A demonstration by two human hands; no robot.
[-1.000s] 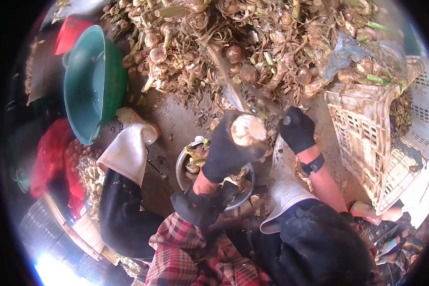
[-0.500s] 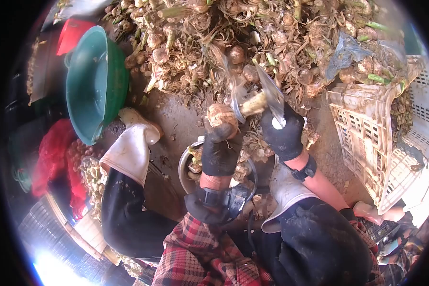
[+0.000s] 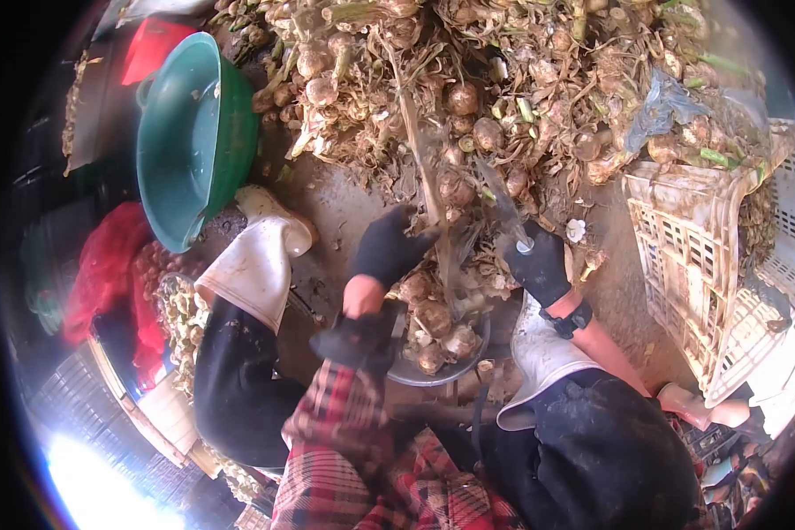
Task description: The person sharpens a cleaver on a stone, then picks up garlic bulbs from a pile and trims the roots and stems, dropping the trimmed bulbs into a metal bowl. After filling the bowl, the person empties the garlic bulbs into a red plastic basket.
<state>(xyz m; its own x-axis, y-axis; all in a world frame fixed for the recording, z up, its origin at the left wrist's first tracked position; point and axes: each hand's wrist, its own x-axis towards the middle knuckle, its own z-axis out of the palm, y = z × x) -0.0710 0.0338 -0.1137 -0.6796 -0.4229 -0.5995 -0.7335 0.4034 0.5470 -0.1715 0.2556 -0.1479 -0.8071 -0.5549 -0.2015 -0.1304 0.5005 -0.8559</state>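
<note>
in the middle of the frame the left hand (image 3: pixel 392 246) and right hand (image 3: pixel 537 265) are covered in matt black fabric, and the blade (image 3: pixel 502 197) looks like thin metal with a dull grey sheen. the bulbs (image 3: pixel 432 319) at centre have dry, papery, dirt-smeared skins, as rough as the heap (image 3: pixel 539 79) across the top. the bowl (image 3: pixel 435 381) below centre has a smooth grey rim, seemingly metal. at upper left, the basin (image 3: pixel 181 146) is smooth, slightly glossy green plastic; at left, the red netting (image 3: pixel 106 261) is loose mesh. the crate (image 3: pixel 676 256) at right is pale slotted plastic, grimy. the checked sleeve (image 3: pixel 340 397) at lower centre is soft matt cloth.
</note>
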